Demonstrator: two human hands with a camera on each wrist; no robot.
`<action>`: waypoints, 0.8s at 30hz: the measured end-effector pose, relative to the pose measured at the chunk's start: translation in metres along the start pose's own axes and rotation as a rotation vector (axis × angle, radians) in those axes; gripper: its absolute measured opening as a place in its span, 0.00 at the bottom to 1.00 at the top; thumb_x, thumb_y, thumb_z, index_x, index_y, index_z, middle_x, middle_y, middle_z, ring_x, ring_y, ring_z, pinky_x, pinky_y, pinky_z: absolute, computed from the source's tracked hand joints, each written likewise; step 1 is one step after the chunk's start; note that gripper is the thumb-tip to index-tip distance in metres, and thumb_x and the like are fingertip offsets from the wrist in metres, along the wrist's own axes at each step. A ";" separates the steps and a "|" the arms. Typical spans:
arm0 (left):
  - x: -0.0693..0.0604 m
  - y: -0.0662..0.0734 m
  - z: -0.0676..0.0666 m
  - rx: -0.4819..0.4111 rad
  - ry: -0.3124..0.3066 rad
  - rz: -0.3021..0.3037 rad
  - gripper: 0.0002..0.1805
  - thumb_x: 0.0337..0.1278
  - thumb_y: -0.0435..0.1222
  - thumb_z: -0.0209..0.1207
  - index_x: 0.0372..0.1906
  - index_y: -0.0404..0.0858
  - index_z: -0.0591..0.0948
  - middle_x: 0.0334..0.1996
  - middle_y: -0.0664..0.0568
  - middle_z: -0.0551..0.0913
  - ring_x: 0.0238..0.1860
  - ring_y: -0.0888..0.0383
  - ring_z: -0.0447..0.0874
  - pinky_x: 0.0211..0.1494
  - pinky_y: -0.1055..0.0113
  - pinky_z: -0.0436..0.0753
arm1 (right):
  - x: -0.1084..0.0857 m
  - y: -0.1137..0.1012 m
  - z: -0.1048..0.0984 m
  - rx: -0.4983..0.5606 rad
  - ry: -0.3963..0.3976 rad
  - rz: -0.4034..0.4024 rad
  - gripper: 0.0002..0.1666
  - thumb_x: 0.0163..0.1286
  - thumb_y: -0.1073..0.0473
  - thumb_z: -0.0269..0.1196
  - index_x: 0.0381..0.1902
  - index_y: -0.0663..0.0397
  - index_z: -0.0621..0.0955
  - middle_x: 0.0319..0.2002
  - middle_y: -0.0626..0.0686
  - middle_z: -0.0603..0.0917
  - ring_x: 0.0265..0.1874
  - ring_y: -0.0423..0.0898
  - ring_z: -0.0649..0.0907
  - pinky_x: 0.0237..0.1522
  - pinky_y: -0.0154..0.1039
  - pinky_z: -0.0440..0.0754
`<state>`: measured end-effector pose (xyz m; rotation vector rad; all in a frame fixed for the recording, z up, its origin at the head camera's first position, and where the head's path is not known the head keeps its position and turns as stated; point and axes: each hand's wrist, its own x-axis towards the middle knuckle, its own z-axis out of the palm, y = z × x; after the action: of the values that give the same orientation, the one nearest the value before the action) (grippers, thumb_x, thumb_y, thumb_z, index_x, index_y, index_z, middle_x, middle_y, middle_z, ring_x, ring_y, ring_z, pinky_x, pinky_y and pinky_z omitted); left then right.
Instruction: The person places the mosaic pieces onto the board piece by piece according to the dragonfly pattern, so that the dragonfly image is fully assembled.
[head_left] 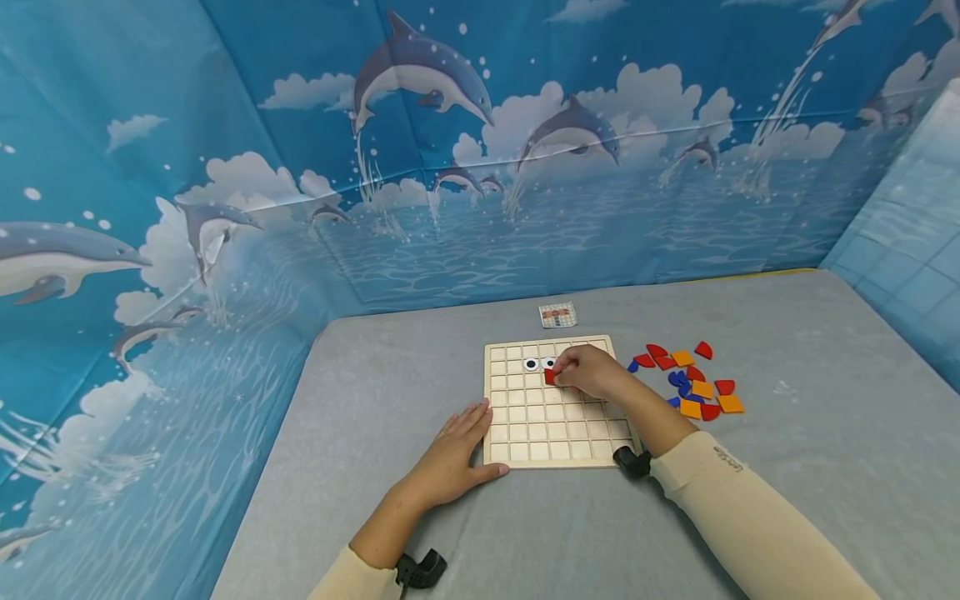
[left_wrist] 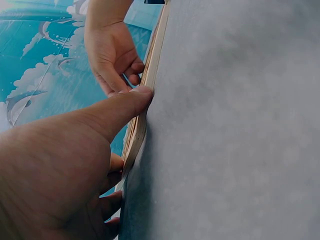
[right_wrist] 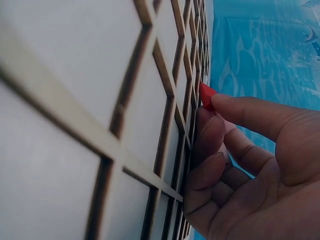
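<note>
A light wooden grid board lies on the grey table. Between thumb and fingers my right hand pinches a red tile over the upper part of the board; the right wrist view also shows this red tile close against the grid. Just above it, two white tiles with black dots sit side by side in grid squares, the left dotted tile plain to see and the right one partly hidden by my fingers. My left hand rests with spread fingers at the board's lower left corner, thumb on its near edge.
Right of the board lies a loose pile of red quarter-round pieces, orange square tiles and blue pieces. A small printed pattern card lies behind the board. A dolphin-print curtain hangs along the table's back and left sides.
</note>
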<state>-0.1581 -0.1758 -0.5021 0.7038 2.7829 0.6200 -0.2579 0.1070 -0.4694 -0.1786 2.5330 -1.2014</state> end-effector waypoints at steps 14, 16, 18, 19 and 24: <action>-0.001 -0.001 0.001 -0.004 -0.004 -0.001 0.50 0.64 0.60 0.61 0.81 0.40 0.54 0.83 0.52 0.49 0.83 0.51 0.45 0.84 0.49 0.50 | 0.001 0.000 0.002 -0.030 -0.020 0.015 0.09 0.68 0.59 0.65 0.44 0.55 0.83 0.28 0.52 0.81 0.24 0.44 0.79 0.29 0.36 0.73; -0.001 0.000 0.001 -0.006 -0.001 0.004 0.51 0.64 0.60 0.61 0.81 0.39 0.55 0.83 0.52 0.50 0.83 0.50 0.46 0.84 0.48 0.51 | 0.001 0.000 0.002 -0.040 -0.019 0.016 0.10 0.68 0.59 0.65 0.45 0.56 0.83 0.27 0.52 0.82 0.24 0.44 0.79 0.29 0.36 0.73; -0.001 0.000 0.000 -0.005 0.001 0.008 0.51 0.63 0.60 0.61 0.81 0.39 0.55 0.83 0.51 0.50 0.83 0.50 0.47 0.84 0.47 0.51 | 0.000 0.000 0.001 -0.047 -0.018 0.018 0.11 0.68 0.59 0.64 0.46 0.56 0.83 0.26 0.52 0.81 0.24 0.44 0.78 0.29 0.36 0.73; -0.001 0.000 0.000 -0.004 0.000 0.008 0.51 0.63 0.60 0.61 0.81 0.39 0.55 0.83 0.51 0.50 0.83 0.50 0.47 0.84 0.47 0.51 | 0.000 0.000 0.001 -0.049 -0.019 0.019 0.11 0.68 0.59 0.64 0.46 0.56 0.83 0.26 0.52 0.81 0.24 0.44 0.78 0.29 0.36 0.73; 0.000 0.000 0.000 0.008 0.005 0.014 0.51 0.63 0.59 0.61 0.80 0.38 0.55 0.83 0.50 0.51 0.83 0.49 0.47 0.83 0.47 0.52 | -0.001 -0.001 0.000 -0.043 -0.027 0.019 0.11 0.68 0.59 0.64 0.47 0.57 0.83 0.26 0.52 0.81 0.24 0.44 0.79 0.30 0.36 0.73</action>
<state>-0.1579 -0.1757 -0.5020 0.7255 2.7891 0.6142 -0.2569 0.1066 -0.4686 -0.1794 2.5327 -1.1305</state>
